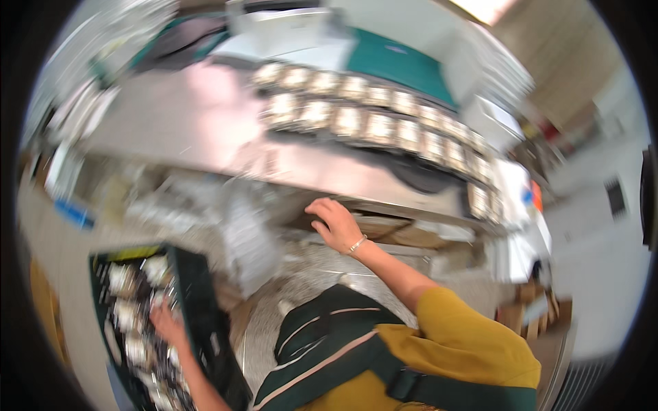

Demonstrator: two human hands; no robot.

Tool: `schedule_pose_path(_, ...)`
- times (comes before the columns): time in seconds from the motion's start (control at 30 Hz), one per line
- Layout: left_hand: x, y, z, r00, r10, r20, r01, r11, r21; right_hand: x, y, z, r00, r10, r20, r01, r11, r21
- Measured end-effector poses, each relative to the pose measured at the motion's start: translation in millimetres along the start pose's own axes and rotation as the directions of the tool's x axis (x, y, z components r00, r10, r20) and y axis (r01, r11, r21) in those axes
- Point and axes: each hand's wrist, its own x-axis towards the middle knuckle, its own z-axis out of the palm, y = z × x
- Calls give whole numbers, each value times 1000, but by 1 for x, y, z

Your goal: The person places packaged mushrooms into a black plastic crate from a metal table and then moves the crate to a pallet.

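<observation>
My left hand [167,324] reaches down into a dark green plastic crate [193,277] at the lower left. Inside the crate, pale-topped packages [127,316] sit in rows, and my fingers are at one of them. Blur hides whether they grip it. My right hand [336,225] hangs in the air by the front edge of a metal worktable [169,120], bare of any object, its thumb apart from its bent fingers. On that table, two long rows of similar packages [380,126] with pale labels stand toward the back right, blurred.
Clear plastic bags [247,241] hang below the table's front edge. A green mat or box [401,64] and a white box [288,31] are behind the packages. Cardboard boxes [537,313] stand on the floor at right. A blue object [74,213] lies at far left.
</observation>
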Motion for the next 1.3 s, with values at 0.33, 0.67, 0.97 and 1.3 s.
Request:
schedule_pose_path(0.33,69,54,-18,884,-405,232,424,905,-37,-239,232,-263,308,550,-776,-947,99,-306)
schedule_pose_path(0.67,120,108,-83,966,-248,-73,189,870,-455,-269,320,-299,391,623,-677,-899,101,-425)
schedule_pose_path(0.97,31,114,-125,845,-522,-120,442,806,-395,-219,271,-395,690,638,-341,-638,759,129)
schedule_pose_path(1.3,16,72,-91,802,-531,273,590,775,-226,92,-48,-146,901,119,417,-366,725,583)
